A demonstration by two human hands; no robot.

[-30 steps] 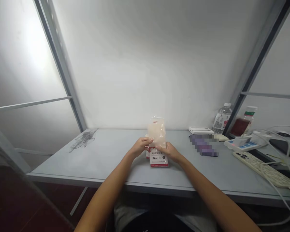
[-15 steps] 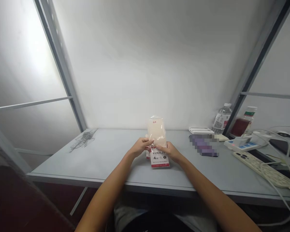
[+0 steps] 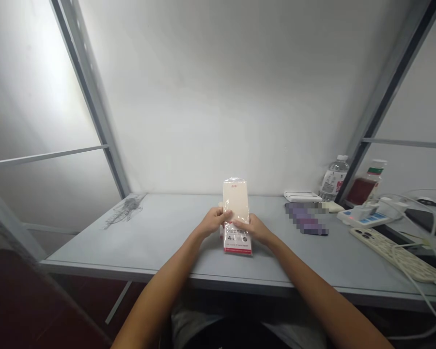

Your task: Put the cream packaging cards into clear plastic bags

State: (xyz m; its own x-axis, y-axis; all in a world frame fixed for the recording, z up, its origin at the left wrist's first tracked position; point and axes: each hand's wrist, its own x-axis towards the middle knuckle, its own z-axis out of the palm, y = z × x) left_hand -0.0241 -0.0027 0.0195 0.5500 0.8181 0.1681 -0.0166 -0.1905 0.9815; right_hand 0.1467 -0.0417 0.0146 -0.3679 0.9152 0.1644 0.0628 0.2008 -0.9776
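Head view: a clear plastic packet [image 3: 235, 203] with a pale insert and a red-and-white printed label stands upright over the middle of the desk [image 3: 94, 247], toward its front edge. Whether its lower end touches the desktop cannot be confirmed. The left hand [image 3: 213, 220] is closed on the packet's left side, with its fingers curled across the face. The right hand [image 3: 253, 229] is closed on the right side, reaching in toward the left hand; both have hold of the packet. A further red-edged piece of packaging [image 3: 221, 232] shows just behind it, partly hidden.

Crumpled clear film [image 3: 125, 211] lies near the desk's back left corner. Along the back edge, right of centre, are a flat white box [image 3: 302, 196] and a water bottle [image 3: 333, 178]. A pixelated object [image 3: 305, 219] lies in front of them and cannot be identified. Near the right edge are a power strip [image 3: 363, 218] and a long white socket strip [image 3: 396, 254], with white cables [image 3: 414, 203] running around them.
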